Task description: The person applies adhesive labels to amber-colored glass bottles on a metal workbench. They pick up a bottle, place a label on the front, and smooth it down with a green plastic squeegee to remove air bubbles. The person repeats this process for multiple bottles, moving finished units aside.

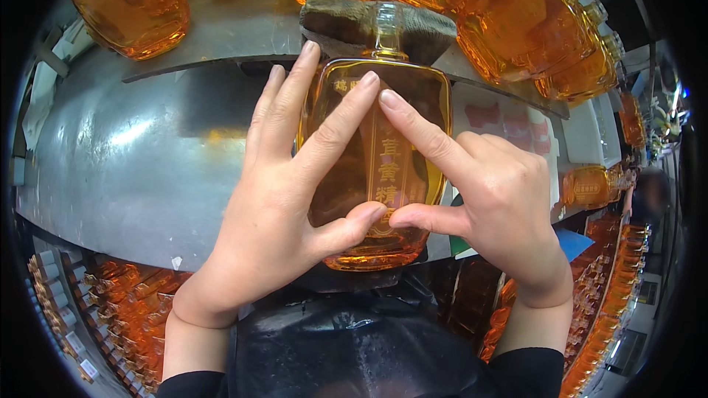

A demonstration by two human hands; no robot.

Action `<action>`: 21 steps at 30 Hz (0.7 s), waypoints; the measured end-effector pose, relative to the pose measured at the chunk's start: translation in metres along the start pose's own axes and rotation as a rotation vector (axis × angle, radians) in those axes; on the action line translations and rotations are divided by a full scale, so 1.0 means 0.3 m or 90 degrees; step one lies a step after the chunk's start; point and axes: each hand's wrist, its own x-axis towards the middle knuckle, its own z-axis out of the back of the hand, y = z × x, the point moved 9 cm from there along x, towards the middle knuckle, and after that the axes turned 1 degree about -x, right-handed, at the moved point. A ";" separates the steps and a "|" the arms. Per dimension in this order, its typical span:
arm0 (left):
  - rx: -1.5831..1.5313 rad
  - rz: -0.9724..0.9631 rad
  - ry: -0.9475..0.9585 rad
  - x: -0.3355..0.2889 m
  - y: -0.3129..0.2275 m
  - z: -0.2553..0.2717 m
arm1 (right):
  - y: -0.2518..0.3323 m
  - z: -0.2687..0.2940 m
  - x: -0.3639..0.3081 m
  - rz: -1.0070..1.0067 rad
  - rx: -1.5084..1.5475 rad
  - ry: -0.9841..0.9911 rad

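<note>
An amber glass bottle (387, 151) with gold lettering down its front lies flat before me, its clear neck pointing away. The neck end rests on a dark folded cloth pad (335, 21). My left hand (273, 162) spreads over the bottle's left side, its index fingertip and thumb touching the lettered front. From the right, my right hand (498, 184) lays its extended index finger and thumb on the same face, the other fingers curled. Both index tips nearly meet near the top, and both thumb tips nearly meet near the base. Neither hand grasps the bottle.
Several amber bottles (516, 22) stand along the far side of the metal table (125, 162). Another bottle (590, 186) lies at the right. Rows of bottles (136, 317) fill the space below the table at left and right. A sheet with pinkish-red shapes (509, 121) lies right of the bottle.
</note>
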 end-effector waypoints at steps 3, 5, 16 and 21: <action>-0.013 0.019 -0.001 -0.008 0.001 0.003 | 0.005 0.001 0.003 0.003 -0.004 -0.006; -0.020 0.017 -0.006 -0.009 0.001 0.004 | 0.005 0.002 0.004 -0.002 0.000 -0.007; -0.147 -0.015 -0.013 -0.009 -0.005 -0.002 | -0.437 -0.024 0.003 -0.238 0.954 -0.072; -0.131 -0.023 -0.020 -0.013 0.010 -0.022 | -0.203 0.101 -0.033 -0.146 0.439 -0.266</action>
